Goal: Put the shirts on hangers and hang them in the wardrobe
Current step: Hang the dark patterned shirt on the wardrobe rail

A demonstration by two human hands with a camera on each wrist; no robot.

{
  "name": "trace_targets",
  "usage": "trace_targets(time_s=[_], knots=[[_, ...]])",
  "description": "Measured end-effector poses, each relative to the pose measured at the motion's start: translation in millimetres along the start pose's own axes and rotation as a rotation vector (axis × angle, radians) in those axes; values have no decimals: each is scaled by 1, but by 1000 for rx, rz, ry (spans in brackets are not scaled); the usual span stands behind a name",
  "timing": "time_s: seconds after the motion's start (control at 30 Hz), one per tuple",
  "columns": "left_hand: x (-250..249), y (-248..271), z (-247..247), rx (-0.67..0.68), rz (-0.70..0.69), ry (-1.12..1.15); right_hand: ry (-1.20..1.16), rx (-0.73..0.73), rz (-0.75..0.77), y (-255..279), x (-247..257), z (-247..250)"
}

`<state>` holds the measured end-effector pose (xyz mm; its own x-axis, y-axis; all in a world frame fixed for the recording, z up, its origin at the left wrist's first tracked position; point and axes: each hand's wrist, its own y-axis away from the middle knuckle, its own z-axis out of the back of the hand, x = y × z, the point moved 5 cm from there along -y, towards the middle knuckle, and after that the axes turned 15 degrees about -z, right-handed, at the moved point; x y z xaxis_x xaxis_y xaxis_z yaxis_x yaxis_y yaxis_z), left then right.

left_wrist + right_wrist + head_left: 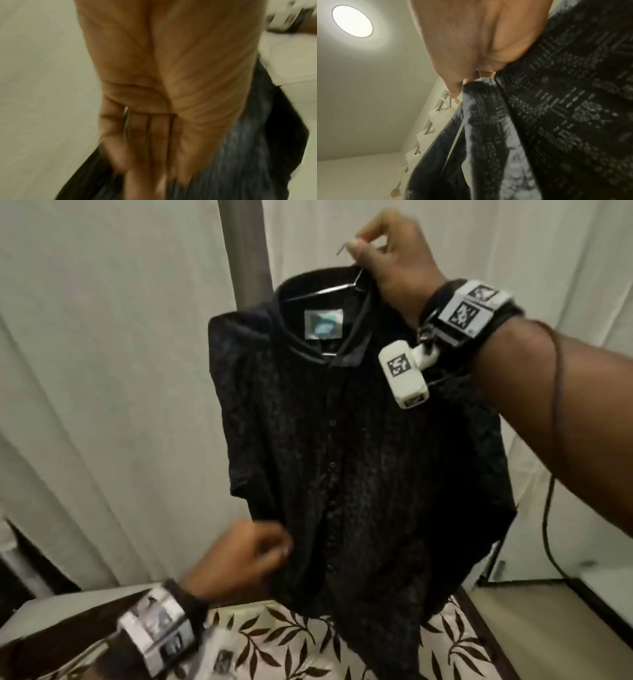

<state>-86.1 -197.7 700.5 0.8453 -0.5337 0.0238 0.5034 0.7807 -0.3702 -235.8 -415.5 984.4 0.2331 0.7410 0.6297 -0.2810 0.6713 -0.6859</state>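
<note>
Hanging from a wire hanger [322,290], the dark patterned shirt [359,440] is held up in front of a pale curtain [102,371], above a leaf-print bed [281,642]. The right hand [394,258] grips the hanger's hook, fingers [371,232] curled round it above the collar. The left hand [239,556] is blurred; it seems to pinch the shirt's lower front edge.
</note>
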Motion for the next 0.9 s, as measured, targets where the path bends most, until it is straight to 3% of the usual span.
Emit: trace_targets(time_s=[0.03,0.07,0.1,0.13,0.2,0.3,0.47,0.6,0.67,0.7,0.8,0.9], knots=[[10,-10,44,-373,-7,63,-38,34,-4,5,-4,-5],[14,-27,91,-627,64,-94,-78,67,-23,9,-10,-8],[22,-41,129,-731,127,-251,-104,111,-36,13,-12,-11],[35,-60,155,-732,204,-329,-115,145,-29,19,-10,-18],[42,-100,190,-553,288,-285,-133,187,-3,29,0,-27],[47,-140,201,-361,272,-114,-138,206,89,39,18,-26],[46,-144,209,-525,227,-137,13,265,86,50,7,12],[43,-123,211,-571,260,-193,279,429,-152,68,-73,48],[45,-116,210,-533,274,-208,244,534,-282,78,-114,54],[46,-113,209,-520,269,-217,203,515,-319,82,-126,58],[51,-108,205,-389,296,-187,66,179,-272,79,-143,86],[55,-108,198,-315,287,-229,237,66,-197,85,-146,85]])
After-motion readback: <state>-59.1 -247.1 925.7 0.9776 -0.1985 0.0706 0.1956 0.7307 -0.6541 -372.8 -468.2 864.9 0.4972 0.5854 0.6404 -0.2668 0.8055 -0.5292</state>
